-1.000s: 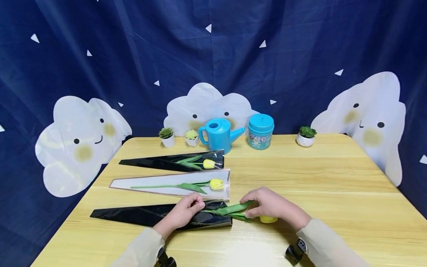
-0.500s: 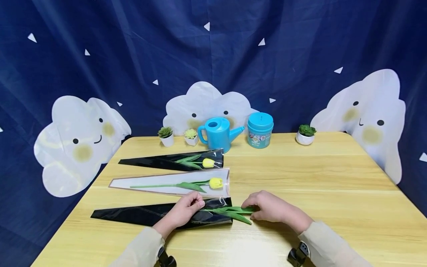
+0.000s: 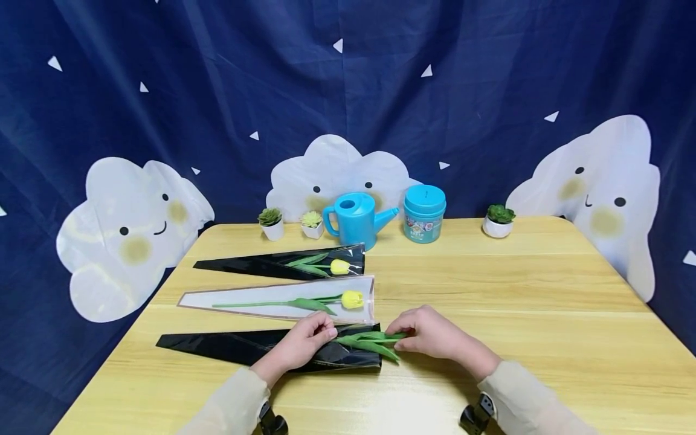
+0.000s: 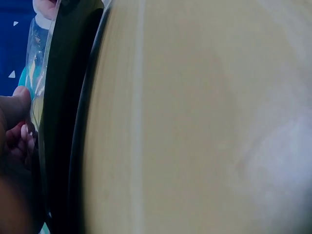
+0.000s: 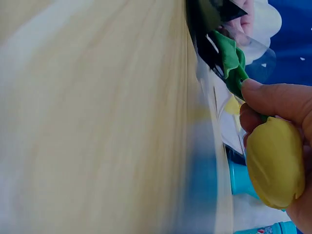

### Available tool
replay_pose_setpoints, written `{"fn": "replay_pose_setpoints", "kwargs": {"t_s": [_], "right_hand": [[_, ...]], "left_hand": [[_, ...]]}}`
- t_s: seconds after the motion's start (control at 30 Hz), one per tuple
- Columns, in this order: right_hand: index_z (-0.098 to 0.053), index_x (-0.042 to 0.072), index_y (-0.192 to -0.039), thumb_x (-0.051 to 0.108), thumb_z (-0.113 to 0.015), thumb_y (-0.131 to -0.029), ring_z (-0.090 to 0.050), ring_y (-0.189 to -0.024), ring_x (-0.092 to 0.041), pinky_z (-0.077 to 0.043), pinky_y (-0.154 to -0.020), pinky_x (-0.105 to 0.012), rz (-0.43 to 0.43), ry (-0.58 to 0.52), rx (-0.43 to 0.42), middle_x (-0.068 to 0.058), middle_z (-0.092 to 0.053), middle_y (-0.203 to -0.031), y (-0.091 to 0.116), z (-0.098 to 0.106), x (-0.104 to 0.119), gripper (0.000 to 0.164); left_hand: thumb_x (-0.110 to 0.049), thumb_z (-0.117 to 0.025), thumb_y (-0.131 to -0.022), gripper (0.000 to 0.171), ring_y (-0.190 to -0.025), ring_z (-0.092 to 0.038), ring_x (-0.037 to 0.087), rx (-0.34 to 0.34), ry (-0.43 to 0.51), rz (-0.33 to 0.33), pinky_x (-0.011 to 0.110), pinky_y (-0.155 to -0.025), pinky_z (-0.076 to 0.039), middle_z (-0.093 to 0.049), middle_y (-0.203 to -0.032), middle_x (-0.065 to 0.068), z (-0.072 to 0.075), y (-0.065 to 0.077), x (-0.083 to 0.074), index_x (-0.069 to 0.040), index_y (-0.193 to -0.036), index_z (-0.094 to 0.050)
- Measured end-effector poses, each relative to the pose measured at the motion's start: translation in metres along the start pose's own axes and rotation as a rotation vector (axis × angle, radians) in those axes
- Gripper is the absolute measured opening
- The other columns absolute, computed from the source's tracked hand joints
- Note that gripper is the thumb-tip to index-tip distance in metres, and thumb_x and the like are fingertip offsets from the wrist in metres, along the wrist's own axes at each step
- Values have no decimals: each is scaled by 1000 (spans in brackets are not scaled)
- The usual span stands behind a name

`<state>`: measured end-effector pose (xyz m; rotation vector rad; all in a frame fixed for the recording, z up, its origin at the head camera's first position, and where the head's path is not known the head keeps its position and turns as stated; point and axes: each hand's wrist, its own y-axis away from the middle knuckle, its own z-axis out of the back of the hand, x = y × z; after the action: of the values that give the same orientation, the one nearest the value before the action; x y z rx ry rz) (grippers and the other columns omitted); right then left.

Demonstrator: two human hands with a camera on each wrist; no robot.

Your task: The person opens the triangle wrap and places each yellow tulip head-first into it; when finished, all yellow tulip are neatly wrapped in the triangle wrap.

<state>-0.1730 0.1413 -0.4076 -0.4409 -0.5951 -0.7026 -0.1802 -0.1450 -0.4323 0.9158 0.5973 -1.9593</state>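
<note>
A yellow tulip is pinched at its stem, just below the bloom, by my right hand. Its green leaves lie partly inside the mouth of a black flower sleeve with a clear front. My left hand pinches the upper edge of that sleeve near its wide end; the left wrist view shows thumb and fingers on the clear film. The bloom is hidden behind my right hand in the head view. Beyond lie a white sleeve and another black sleeve, each with a yellow tulip inside.
At the table's back stand a blue watering can, a blue lidded tub and small potted succulents, one of them, a green succulent, on the right. A navy curtain hangs behind the wooden table.
My right hand has moved left, bringing the tulip deeper into the black sleeve. The sleeve has shifted slightly right. My left hand keeps its hold on the edge.
</note>
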Motion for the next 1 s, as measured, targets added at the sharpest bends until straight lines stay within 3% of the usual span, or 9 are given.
{"fn": "replay_pose_setpoints", "kwargs": {"t_s": [0.27,0.53,0.73,0.8,0.9,1.0], "right_hand": [[-73,9,-95,9,-70,-80,-66,-85,-12,-51,-74,-24,13,30,-46,-3,-71,-92,-7,-8,7,15],[-73,10,-93,9,-70,-80,-66,-82,-10,-51,-73,-23,42,70,-88,-1,-71,-90,-15,-16,11,13],[-73,11,-92,9,-71,-80,-65,-83,-11,-50,-74,-26,-20,88,-95,0,-70,-89,-20,-19,13,12],[-73,11,-91,8,-71,-80,-65,-84,-12,-50,-75,-27,-41,90,-98,-1,-70,-89,-21,-20,13,12],[-73,11,-90,8,-71,-79,-64,-84,-13,-50,-75,-28,-46,91,-101,-1,-70,-90,-21,-21,12,12],[-72,10,-93,8,-71,-79,-64,-86,-14,-50,-77,-29,-58,81,-75,-2,-69,-92,-19,-21,11,14]], "left_hand": [[-17,-54,-94,16,-71,-41,9,11,7,13,23,-66,-34,-42,-77,-3,0,-2,-3,-11,-80,-50],[-17,-54,-94,16,-71,-40,8,9,16,-28,24,-65,-34,-41,-78,-2,1,-1,-3,-9,-80,-50],[-16,-55,-93,15,-71,-40,8,8,17,-37,23,-64,-34,-42,-78,-2,1,-4,-2,-10,-80,-51],[-12,-54,-93,14,-70,-40,8,13,18,-41,23,-64,-34,-41,-77,-1,2,-4,-14,-7,-80,-51],[-8,-54,-92,13,-70,-39,8,12,16,-29,23,-64,-33,-41,-77,-1,1,-6,-18,-4,-80,-51],[-9,-54,-93,14,-70,-38,8,10,17,-28,23,-63,-32,-41,-77,0,-1,-6,-13,-5,-80,-51]]}}
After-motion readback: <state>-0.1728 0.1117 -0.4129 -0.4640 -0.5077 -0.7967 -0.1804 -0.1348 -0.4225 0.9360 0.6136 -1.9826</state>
